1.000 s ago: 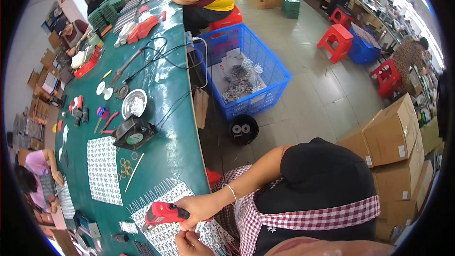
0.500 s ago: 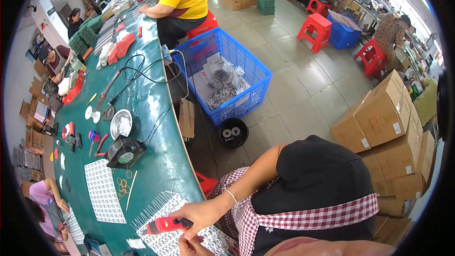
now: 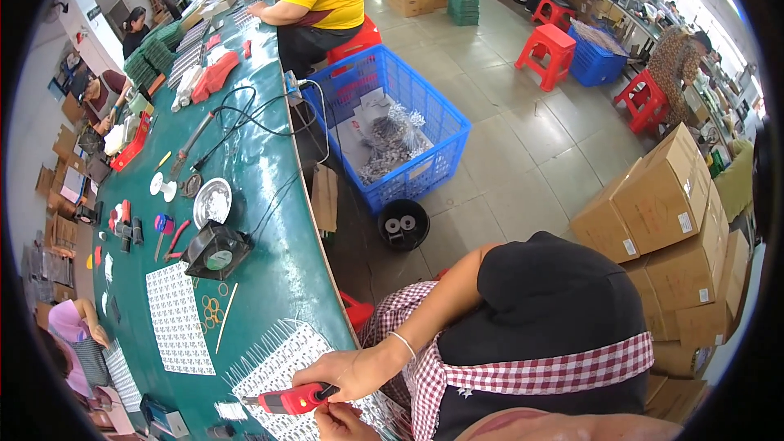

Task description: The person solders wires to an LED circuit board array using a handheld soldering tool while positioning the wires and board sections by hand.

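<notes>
Beyond red tool [image 3: 292, 400] | rubber bands [image 3: 213, 310] | 1 stick [image 3: 227, 318] | black fan [image 3: 217, 250]

A long green surface [image 3: 286, 253] curves through the left half of a workshop, its glossy top flecked with glare, as grey tiles [image 3: 506, 163] shine across the open floor beside it. Red plastic stools [image 3: 545, 55] dot the aisle toward a cluttered workbench [image 3: 641, 30] on the far right, lit by a bright white band [image 3: 714, 8] that could be windows or lamps. Brown cardboard cartons [image 3: 653, 196] stand stacked at right, opposite a pale wall [image 3: 42, 86] and a white pillar [image 3: 91, 20].
</notes>
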`<state>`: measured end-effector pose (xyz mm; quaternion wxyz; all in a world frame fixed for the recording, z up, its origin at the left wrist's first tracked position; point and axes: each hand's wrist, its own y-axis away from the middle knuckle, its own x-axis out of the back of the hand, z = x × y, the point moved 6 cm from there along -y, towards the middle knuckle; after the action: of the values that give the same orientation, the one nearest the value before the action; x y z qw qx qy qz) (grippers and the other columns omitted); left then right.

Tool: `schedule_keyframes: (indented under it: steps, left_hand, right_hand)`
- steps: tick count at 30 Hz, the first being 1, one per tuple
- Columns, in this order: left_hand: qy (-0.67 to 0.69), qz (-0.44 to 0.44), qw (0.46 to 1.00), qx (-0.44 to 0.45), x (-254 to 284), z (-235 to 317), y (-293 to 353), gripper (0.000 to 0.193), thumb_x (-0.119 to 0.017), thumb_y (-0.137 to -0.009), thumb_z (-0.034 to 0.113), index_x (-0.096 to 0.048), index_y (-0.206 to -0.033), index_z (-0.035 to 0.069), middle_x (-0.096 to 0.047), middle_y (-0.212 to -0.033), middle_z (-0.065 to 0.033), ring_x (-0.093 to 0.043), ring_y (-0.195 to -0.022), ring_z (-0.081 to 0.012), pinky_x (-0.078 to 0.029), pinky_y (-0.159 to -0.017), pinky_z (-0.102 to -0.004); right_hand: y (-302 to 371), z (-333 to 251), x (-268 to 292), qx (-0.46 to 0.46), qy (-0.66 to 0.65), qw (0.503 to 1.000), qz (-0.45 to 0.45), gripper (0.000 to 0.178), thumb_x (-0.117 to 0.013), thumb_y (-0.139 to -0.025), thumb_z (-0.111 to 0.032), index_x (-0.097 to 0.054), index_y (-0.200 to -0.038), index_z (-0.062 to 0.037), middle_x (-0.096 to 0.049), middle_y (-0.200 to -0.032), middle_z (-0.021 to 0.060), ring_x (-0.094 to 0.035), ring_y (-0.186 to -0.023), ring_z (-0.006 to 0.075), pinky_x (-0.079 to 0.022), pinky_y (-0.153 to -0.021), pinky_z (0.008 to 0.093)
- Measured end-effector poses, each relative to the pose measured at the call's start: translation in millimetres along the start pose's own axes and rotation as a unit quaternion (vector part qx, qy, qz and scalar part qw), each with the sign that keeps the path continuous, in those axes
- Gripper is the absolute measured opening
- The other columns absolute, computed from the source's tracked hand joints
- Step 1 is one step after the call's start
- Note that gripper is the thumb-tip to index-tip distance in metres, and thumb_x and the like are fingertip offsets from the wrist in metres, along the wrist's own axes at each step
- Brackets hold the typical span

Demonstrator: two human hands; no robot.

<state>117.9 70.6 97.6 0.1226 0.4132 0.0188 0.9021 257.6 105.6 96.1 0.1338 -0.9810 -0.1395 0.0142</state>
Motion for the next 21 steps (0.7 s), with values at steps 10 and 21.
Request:
schedule_keyframes:
  steps: [10,21]
  left_hand:
    - [0.077,0.031,0.996,0.016,2.7,-2.7,7.1,0.026,-0.052,-0.101,0.016,-0.062,-0.115,-0.002,-0.07,-0.084,-0.0114,-0.066,-0.071,-0.0176,-0.053,-0.065,-0.0313]
    - [0.058,0.052,0.997,-0.023,0.2,-22.6,11.9,0.023,-0.054,-0.099,0.007,-0.062,-0.117,-0.005,-0.071,-0.088,-0.0129,-0.069,-0.078,-0.0184,-0.056,-0.073,-0.0307]
  right_hand:
    - [-0.1,10.6,-9.8,-0.023,0.009,1.0,-0.008,0.041,-0.067,-0.074,-0.006,-0.053,-0.112,-0.0028,-0.064,-0.081,0.0202,-0.064,-0.08,0.0395,-0.047,-0.069,0.0432]
    - [-2.4,19.6,-19.8,-0.031,0.031,0.998,-0.051,0.043,-0.069,-0.077,-0.008,-0.053,-0.117,-0.0036,-0.065,-0.093,0.0186,-0.062,-0.09,0.039,-0.048,-0.075,0.0444]
